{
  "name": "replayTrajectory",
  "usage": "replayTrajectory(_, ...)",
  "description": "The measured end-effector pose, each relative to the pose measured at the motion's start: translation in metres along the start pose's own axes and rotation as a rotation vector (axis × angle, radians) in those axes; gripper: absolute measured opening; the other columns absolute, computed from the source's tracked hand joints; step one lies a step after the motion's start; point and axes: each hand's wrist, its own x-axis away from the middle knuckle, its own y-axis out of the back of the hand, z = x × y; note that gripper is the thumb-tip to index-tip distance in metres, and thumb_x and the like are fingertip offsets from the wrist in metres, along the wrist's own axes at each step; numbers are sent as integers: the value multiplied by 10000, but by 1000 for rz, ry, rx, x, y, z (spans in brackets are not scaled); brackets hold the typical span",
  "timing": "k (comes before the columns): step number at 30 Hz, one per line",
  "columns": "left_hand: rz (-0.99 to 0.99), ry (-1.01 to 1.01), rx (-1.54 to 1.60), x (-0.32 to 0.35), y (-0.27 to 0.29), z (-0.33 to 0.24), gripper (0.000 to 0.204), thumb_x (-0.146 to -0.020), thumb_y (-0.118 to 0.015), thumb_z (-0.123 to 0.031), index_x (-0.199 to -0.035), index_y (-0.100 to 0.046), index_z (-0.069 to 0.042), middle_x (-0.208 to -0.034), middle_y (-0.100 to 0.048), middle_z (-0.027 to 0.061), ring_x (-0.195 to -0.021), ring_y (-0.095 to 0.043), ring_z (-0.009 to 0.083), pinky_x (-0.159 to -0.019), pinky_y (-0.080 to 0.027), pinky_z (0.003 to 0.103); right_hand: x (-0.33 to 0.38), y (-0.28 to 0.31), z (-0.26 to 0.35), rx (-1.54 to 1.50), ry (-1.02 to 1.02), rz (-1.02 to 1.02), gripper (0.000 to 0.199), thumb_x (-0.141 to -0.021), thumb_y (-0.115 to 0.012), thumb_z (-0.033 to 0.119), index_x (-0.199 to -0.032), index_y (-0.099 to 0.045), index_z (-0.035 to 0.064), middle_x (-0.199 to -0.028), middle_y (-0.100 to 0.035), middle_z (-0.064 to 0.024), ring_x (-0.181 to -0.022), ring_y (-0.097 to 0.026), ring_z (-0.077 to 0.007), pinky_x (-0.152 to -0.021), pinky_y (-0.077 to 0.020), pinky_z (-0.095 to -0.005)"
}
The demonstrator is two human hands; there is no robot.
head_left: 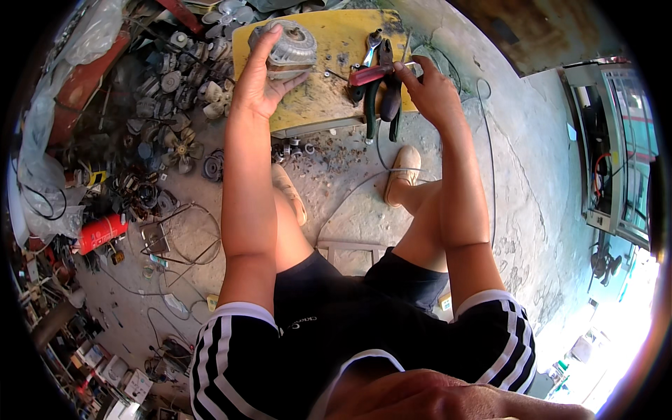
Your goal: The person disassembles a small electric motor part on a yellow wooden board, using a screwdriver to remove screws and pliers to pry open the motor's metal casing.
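Observation:
My left hand grips a round grey metal motor at the left side of a yellow-topped low table. The thumb lies along the motor's side and the other fingers reach under its near edge. In my right hand is a screwdriver with a translucent red handle, which points left; its thin shaft is at my fingers. Just beneath it lie pliers with dark green handles and a dark-handled tool. A shiny wrench rests behind them. Small metal bits are on the tabletop.
Many used motor parts are heaped on the floor left of the table. A red cylinder and loose cables lie nearer. Debris and small rings sit below the table's front edge. A cabinet stands at right.

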Motion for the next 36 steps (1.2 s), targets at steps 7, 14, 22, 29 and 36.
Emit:
replayTrajectory(7, 36, -4, 18, 0, -2, 0, 762, -815, -747, -531, -1363, -498, -62, -1317, -580, 147, -1200, -581, 333, -989, -509, 533, 3, 5, 26, -379, 215, -224, 414, -960, -639, 378, -1197, -669, 40, -933, -719, -141, -831, -686, -211, -764, -529, -328)
replayTrajectory(14, 138, 59, 65, 6, -12, -3, 636, -915, -575, -616, -1329, -556, -133, -1286, -621, 55, -1167, -608, 239, -945, -505, 482, 18, -12, 79, -859, 300, -36, 631, -884, -737, 423, -1291, -578, -32, -1137, -686, -182, -970, -692, -218, -836, -559, -328)
replayTrajectory(22, 118, -170, -319, 16, -24, 2, 594, -942, -649, -441, -1395, -512, -82, -1270, -600, 32, -1168, -570, 163, -951, -476, 344, 8, -20, 84, -918, 260, 140, 838, -767, -837, 480, -1351, -528, -35, -1197, -661, -212, -1051, -668, -251, -909, -536, -353)
replayTrajectory(29, 213, -270, -284, 13, -21, 0, 647, -919, -685, -454, -1393, -505, -51, -1298, -589, 57, -1200, -549, 175, -1009, -440, 359, 9, -9, 87, -1038, 243, 235, 819, -743, -871, 419, -1338, -549, -43, -1234, -644, -182, -1114, -630, -219, -953, -509, -352)
replayTrajectory(36, 357, -159, -286, 14, -8, 1, 709, -806, -830, -385, -1347, -549, -21, -1248, -624, 74, -1163, -568, 160, -1011, -428, 323, 12, 2, 87, -1068, 362, 379, 779, -792, -843, 277, -1401, -486, -53, -1265, -621, -133, -1126, -605, -188, -963, -480, -326)
